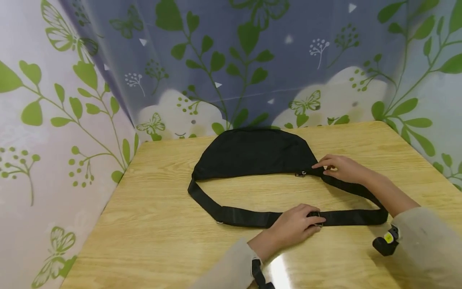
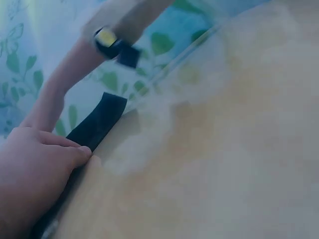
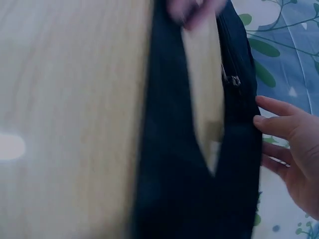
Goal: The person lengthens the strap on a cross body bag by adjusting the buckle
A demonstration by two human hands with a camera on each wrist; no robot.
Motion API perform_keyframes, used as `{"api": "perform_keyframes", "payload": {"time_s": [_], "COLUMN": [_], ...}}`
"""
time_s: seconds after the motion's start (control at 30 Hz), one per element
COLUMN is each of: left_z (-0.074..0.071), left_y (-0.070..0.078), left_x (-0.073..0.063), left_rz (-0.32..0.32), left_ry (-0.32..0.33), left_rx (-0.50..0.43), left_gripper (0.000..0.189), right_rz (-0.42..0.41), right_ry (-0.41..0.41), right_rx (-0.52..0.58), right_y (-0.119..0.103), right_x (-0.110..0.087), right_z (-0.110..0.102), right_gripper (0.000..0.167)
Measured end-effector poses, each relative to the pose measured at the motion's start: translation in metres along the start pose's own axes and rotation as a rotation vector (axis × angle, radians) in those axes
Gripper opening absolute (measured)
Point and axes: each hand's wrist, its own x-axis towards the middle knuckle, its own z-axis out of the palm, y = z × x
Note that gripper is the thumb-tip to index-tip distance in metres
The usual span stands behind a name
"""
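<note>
A black waist bag [image 1: 256,154] lies on the wooden table, its strap [image 1: 249,216] looped toward the near side. My left hand [image 1: 294,226] holds the strap at its buckle [image 1: 317,220], which the fingers partly cover. Thumb and forefinger meet on the strap [image 2: 99,119] in the left wrist view. At the bag's right end, my right hand [image 1: 343,168] touches the edge with its fingertips, close to a zipper pull [image 1: 300,174]. In the right wrist view, the right hand's forefinger and thumb [image 3: 271,122] rest against the bag's dark edge, and the zipper pull [image 3: 233,80] shows nearby.
The light wooden table [image 1: 155,241] stands against a patterned cloth [image 1: 223,52] with leaves and butterflies at the back and sides. A small metal adjuster [image 1: 219,221] sits on the strap's left part. Black bands with camera mounts [image 1: 386,243] are on both wrists.
</note>
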Motion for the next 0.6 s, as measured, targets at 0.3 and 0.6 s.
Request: {"api": "perform_keyframes", "payload": {"time_s": [0.3, 0.6], "left_z": [-0.016, -0.031], "left_y": [0.025, 0.039], "left_x": [-0.047, -0.077], "left_rz": [0.043, 0.091], "left_ry": [-0.041, -0.072], "left_rx": [-0.090, -0.211], "left_gripper": [0.033, 0.032], "right_rz": [0.035, 0.051], "right_ry": [-0.093, -0.074], "right_rx": [0.079, 0.131], "right_y": [0.001, 0.001], "right_x": [0.000, -0.002], "right_z": [-0.009, -0.004], "right_gripper": [0.034, 0.035]}}
